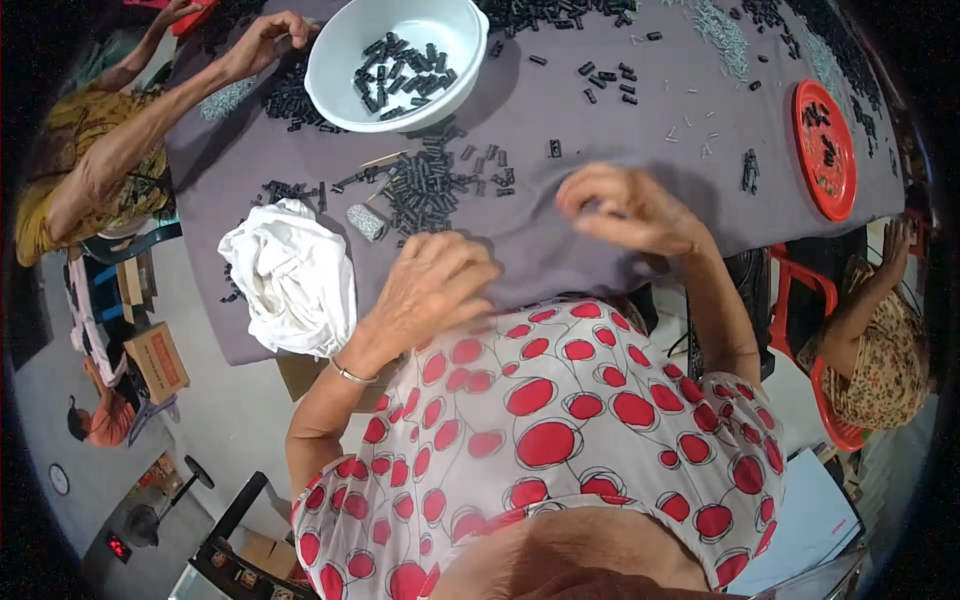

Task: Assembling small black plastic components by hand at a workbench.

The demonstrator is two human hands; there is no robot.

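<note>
My left hand (pixel 440 280) is over the table's near edge, beside a heap of small black plastic tubular parts (pixel 425 195). Its fingers curl inward, and anything in them is hidden. To the right, my right hand (pixel 630 207) hovers above the cloth, slightly blurred, its fingers bent with a gap to the thumb and nothing visible between them. A small grey speckled cylinder (pixel 367 222) and a thin stick (pixel 385 160) lie left of the heap. One separate black part (pixel 555 148) rests between the heap and my right hand.
A white basin (pixel 396 65) holding black parts stands beyond the heap. Bunched white cloth (pixel 292 275) lies at left. A red tray (pixel 825 150) sits at right, with silvery pins (pixel 720 40) at the back. Another person's hand (pixel 275 45) reaches beside the basin; someone sits at right.
</note>
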